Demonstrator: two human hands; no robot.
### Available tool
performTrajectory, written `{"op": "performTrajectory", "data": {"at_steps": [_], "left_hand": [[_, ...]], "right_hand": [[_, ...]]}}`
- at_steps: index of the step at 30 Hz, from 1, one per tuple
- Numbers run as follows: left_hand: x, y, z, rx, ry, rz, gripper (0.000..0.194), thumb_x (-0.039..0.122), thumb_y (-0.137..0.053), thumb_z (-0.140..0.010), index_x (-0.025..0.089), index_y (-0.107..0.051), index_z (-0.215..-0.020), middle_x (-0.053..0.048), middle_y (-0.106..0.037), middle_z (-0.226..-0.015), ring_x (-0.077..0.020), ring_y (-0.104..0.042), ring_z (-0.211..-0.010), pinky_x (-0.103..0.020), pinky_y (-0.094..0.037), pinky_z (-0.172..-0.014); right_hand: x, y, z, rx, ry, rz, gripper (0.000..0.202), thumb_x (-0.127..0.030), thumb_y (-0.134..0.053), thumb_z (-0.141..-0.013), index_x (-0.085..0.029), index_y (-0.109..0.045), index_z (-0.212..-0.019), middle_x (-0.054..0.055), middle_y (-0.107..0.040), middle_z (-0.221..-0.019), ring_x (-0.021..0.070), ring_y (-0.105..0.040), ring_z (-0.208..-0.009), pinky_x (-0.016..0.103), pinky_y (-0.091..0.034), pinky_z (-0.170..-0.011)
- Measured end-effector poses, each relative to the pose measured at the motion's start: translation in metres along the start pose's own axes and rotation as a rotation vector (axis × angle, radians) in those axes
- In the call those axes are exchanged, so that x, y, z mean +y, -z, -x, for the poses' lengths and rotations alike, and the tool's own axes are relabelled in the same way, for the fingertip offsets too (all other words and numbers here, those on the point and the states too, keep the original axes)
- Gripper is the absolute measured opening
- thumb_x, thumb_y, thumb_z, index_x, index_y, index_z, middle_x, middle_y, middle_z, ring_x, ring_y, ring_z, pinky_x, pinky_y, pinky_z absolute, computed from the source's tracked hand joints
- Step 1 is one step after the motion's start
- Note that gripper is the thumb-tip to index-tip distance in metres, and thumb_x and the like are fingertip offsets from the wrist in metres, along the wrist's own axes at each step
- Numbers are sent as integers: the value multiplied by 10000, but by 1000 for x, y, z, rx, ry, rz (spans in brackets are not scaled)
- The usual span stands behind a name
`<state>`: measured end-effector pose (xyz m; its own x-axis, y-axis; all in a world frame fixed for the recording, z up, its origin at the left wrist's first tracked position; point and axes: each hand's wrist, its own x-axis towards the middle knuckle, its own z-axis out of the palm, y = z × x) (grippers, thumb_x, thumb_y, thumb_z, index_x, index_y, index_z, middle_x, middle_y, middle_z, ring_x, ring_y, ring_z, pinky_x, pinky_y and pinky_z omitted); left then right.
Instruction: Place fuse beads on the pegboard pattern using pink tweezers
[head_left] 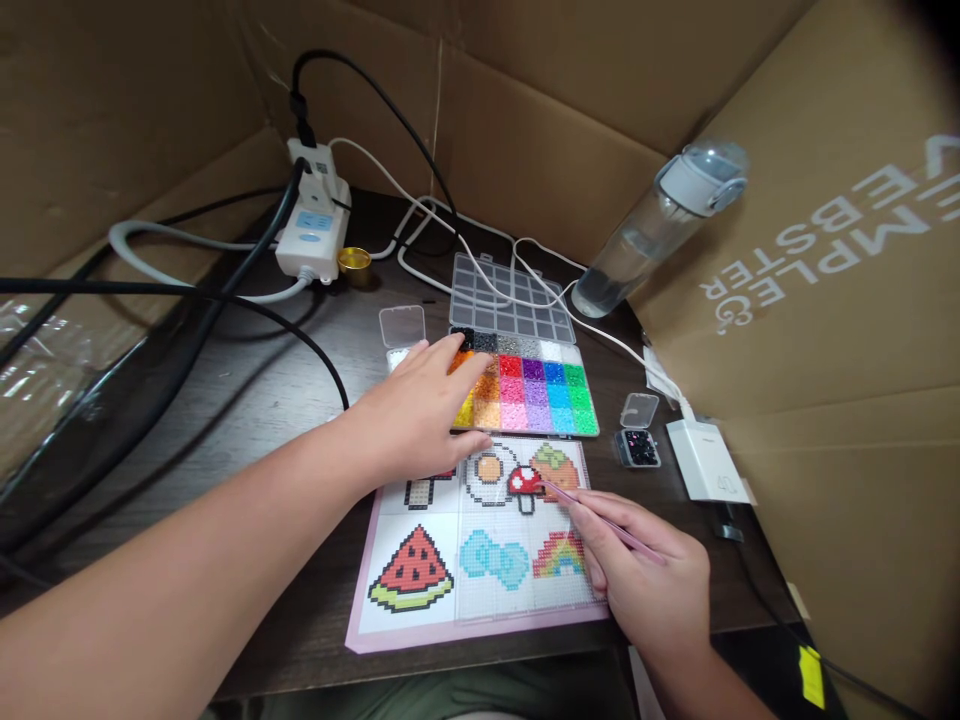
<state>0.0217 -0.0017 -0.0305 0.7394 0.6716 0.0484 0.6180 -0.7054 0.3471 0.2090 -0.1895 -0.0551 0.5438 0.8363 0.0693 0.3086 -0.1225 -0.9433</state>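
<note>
My left hand (424, 410) lies with fingers spread over the left side of a compartment box of coloured beads (532, 390); its thumb reaches the box's front edge. My right hand (645, 560) is closed around pink tweezers (626, 538), whose tip is at a small red and white bead mushroom (526, 483). The mushroom is on a clear pegboard (517, 605), which covers part of a pattern sheet (386, 635). The sheet shows a watermelon, a bow, a rainbow, an egg and a strawberry-like figure. My left hand and forearm hide part of the sheet's upper left.
Behind the beads, the box's clear lid (502, 300) lies open under a white cable. To the right are a small case of dark beads (637, 447), a white charger (705, 460) and a water bottle (645, 240). A power strip (311, 230) and gold cup (355, 265) are back left. Cardboard walls surround the table.
</note>
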Motion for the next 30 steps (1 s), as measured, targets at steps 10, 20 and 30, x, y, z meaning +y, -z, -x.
{"op": "performTrajectory", "data": {"at_steps": [10,20,30], "left_hand": [[-2,-2,2,11,-4,20,843,532,-665,-825,171,-348,-1518,-244,-315,-1586,-420,-315,-1467,-574,-244,-1196],[-1,1,4,-13,14,6,832,508,-656,-837,165,-339,-1525,-265,-308,-1586,-412,-292,-1482,-582,-241,-1195],[0,0,4,6,17,27,830,485,-667,-821,152,-355,-1515,-258,-332,-1585,-403,-301,-1482,-577,-246,-1197]], "right_hand": [[-3,0,-6,20,21,-24,112,-274,-789,-796,-207,-839,-870,-12,-585,-439,97,-481,-307,212,-429,-281],[-48,-11,-58,101,223,-57,139,-284,-810,-763,-187,-830,-862,-3,-608,-492,96,-489,-342,238,-449,-315],[-39,-57,-104,-20,-99,-207,346,-403,-845,-688,-121,-781,-877,-35,-565,-415,81,-448,-319,203,-396,-303]]}}
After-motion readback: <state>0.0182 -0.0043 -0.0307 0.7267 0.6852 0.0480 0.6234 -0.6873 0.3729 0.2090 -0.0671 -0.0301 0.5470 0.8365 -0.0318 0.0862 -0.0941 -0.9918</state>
